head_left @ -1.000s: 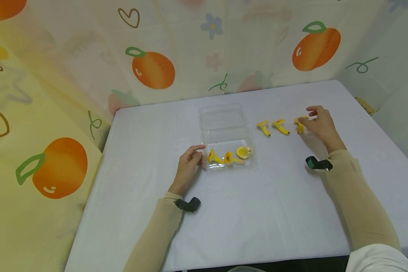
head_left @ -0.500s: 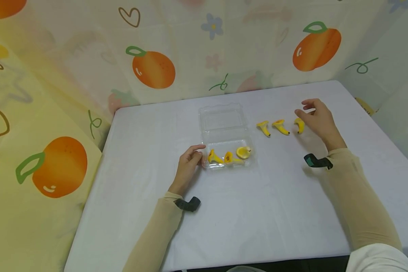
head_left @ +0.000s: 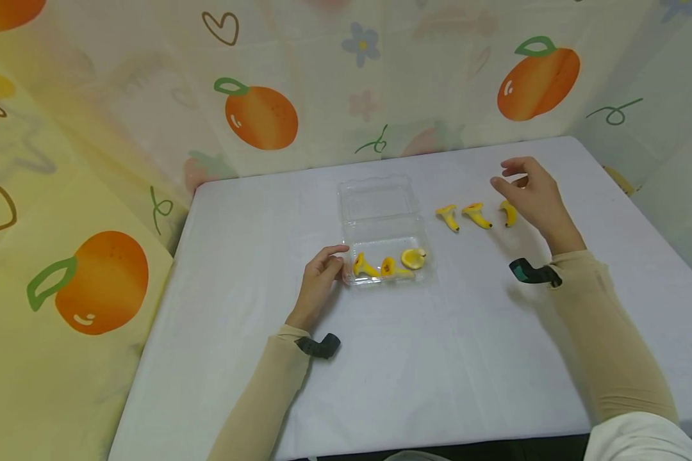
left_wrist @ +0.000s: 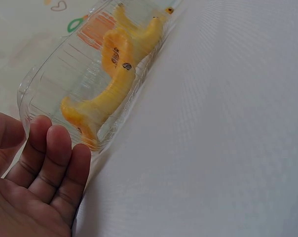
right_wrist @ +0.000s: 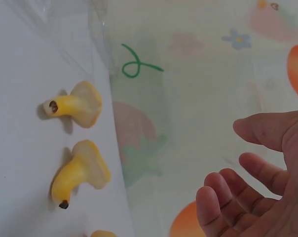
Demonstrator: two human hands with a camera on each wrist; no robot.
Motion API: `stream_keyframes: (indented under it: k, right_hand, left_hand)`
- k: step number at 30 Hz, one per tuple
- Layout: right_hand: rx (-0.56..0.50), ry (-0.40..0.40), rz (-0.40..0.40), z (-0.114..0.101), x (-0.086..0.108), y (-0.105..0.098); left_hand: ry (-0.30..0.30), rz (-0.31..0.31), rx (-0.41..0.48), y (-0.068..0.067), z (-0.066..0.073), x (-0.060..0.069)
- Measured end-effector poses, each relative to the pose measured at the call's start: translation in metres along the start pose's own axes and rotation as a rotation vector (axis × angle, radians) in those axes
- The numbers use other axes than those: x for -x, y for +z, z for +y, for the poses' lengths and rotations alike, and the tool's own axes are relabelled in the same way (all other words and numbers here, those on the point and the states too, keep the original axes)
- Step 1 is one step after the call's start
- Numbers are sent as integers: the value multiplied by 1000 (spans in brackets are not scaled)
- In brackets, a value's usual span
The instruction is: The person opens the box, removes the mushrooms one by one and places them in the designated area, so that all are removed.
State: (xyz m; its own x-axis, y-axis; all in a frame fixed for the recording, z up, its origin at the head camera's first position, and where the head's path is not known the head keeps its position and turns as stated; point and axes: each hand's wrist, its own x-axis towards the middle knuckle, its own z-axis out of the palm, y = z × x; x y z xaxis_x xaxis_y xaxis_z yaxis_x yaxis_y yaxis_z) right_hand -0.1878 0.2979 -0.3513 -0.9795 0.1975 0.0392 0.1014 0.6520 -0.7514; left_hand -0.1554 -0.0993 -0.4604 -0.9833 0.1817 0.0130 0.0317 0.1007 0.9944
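A clear plastic clamshell box (head_left: pixel 377 203) lies with its lid folded back. Several yellow mushroom-shaped pieces (head_left: pixel 413 258), with dark-tipped curved stems and flared ends, are in its near half. My left hand (head_left: pixel 317 282) touches the box's left end; in the left wrist view its fingers (left_wrist: pixel 57 140) lie fairly straight against the clear wall. Three more such pieces lie in a row to the box's right: one nearest the box (head_left: pixel 448 218), a middle one (head_left: pixel 477 215) and a right one (head_left: pixel 509 213). Above the right one hovers my right hand (head_left: pixel 533 198), fingers loosely spread, holding nothing.
A white cloth covers the table (head_left: pixel 254 256). Behind it hangs a curtain (head_left: pixel 311 64) printed with oranges, and another yellow curtain (head_left: pixel 46 371) hangs at the left. The table's far edge runs just behind the box and pieces.
The right hand was at the right piece's flared end; it has come off it, rising and shifting slightly left. That piece stays on the table. The left hand and box look unmoved.
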Motion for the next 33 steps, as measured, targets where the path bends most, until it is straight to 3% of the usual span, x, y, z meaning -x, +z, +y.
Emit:
stream_keyframes:
  k: [18,33]
  right_hand:
    - [-72,-45,-51,-24,8,9]
    - [-56,-106,-94,-41,14,21]
  left_hand:
    - [18,-9,8,0,2,1]
    - [-9,10,8,0,3,1]
